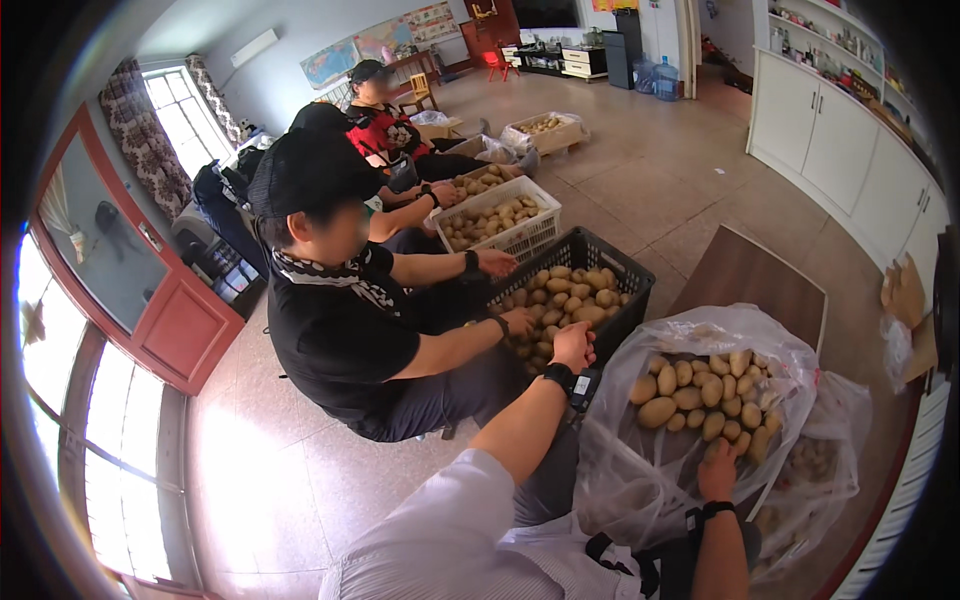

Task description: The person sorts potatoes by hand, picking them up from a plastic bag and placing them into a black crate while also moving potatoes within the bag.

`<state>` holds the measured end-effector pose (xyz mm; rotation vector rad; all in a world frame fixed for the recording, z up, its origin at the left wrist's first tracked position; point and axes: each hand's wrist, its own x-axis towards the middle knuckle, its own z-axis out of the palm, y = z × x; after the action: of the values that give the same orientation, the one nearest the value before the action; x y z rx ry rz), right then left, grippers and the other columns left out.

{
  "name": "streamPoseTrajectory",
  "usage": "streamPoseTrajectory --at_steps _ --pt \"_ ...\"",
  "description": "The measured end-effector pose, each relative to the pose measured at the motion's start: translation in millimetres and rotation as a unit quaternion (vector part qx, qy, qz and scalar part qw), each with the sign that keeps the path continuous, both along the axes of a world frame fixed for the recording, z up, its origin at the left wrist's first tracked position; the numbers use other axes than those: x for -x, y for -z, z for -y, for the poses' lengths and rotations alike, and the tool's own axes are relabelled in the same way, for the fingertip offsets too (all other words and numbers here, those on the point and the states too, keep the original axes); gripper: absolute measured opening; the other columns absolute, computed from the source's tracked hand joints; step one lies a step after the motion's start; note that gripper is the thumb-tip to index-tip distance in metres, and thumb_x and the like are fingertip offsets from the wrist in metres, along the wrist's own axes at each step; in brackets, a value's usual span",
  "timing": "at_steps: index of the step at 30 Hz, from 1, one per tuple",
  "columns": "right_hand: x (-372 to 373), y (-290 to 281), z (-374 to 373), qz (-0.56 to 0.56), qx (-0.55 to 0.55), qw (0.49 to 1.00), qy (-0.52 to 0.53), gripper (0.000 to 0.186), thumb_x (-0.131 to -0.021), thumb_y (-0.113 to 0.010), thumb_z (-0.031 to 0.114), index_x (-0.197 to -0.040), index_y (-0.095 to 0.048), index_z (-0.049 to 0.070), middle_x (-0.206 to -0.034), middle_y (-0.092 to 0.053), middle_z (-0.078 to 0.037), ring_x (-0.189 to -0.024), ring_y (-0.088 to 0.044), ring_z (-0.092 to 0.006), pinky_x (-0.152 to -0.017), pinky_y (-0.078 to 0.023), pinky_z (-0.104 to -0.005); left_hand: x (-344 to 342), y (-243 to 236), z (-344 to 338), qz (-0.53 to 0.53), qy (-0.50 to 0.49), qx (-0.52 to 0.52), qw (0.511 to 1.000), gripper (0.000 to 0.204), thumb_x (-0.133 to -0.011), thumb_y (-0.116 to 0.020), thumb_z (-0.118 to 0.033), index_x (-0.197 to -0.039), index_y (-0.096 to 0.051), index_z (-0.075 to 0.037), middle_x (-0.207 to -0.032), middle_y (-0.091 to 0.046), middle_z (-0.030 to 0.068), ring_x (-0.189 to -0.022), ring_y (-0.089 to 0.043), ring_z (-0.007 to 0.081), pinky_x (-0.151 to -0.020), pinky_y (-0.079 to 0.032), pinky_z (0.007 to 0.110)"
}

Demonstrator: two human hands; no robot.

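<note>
My left hand [573, 348] is at the near edge of a black plastic crate [640, 284] heaped with potatoes [575, 292]. Its fingers are curled in; whatever they hold is hidden. Lower right, my right hand [717, 470] closes on a potato at the near side of a loose pile [712, 388]. That pile lies on a spread-open clear plastic bag [610, 440]. Both my wrists wear dark bands with small devices. Across the crate from me, a co-worker in black has one hand [518, 322] among the potatoes and another [495, 263] above the crate's far side.
More people sit along the left, by a white crate [545, 225] of potatoes. Another potato-filled box [545, 138] stands farther back. A brown board [745, 275] lies beyond my bag, and a second plastic bag [835, 430] is to its right. White cabinets [835, 140] line the right wall.
</note>
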<state>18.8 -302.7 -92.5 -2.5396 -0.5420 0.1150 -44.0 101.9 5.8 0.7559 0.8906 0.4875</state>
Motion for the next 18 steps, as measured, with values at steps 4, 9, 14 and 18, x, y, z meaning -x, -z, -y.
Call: streamPoseTrajectory --at_steps 4,9,14,18 --pt "8.2 -13.5 -9.7 -0.058 0.023 0.998 0.022 0.063 -0.073 -0.065 0.009 -0.132 -0.041 0.013 -0.129 -0.046 -0.020 -0.111 -0.052 -0.0460 -0.092 -0.045 -0.0512 3.4 -4.1 4.0 0.013 0.015 0.006 1.000 0.014 -0.092 -0.055 -0.020 -0.100 -0.060 -0.010 -0.062 -0.047 0.0004 -0.043 -0.035 0.0118 -0.040 -0.029 0.030" --pt "4.2 6.2 -7.1 -0.032 -0.002 0.999 0.032 0.063 -0.073 -0.065 0.011 -0.131 -0.042 0.014 -0.121 -0.053 -0.023 -0.106 -0.054 -0.0477 -0.089 -0.047 -0.0517 1.2 -11.5 15.4 0.007 0.048 -0.003 0.999 0.013 -0.093 -0.055 -0.020 -0.101 -0.060 -0.011 -0.062 -0.046 -0.0009 -0.043 -0.035 0.0109 -0.040 -0.028 0.028" --pt "-20.1 55.2 2.1 -0.009 -0.094 0.995 0.043 0.057 -0.077 -0.064 0.014 -0.131 -0.044 0.014 -0.106 -0.061 -0.018 -0.088 -0.062 -0.0403 -0.080 -0.050 -0.0467 -7.5 -13.2 34.3 0.014 0.074 -0.013 0.997 0.015 -0.093 -0.053 -0.019 -0.103 -0.061 -0.010 -0.062 -0.047 -0.0010 -0.044 -0.034 0.0103 -0.040 -0.028 0.028" --pt "-16.0 17.2 -12.3 -0.317 -0.311 0.886 0.134 0.050 -0.082 -0.057 0.015 -0.131 -0.047 0.017 -0.099 -0.060 -0.005 -0.072 -0.057 -0.0188 -0.063 -0.047 -0.0363 -11.1 -17.6 50.0 0.010 0.125 -0.041 0.991 0.015 -0.094 -0.052 -0.018 -0.103 -0.061 -0.009 -0.066 -0.049 -0.0003 -0.044 -0.035 0.0095 -0.040 -0.028 0.028"
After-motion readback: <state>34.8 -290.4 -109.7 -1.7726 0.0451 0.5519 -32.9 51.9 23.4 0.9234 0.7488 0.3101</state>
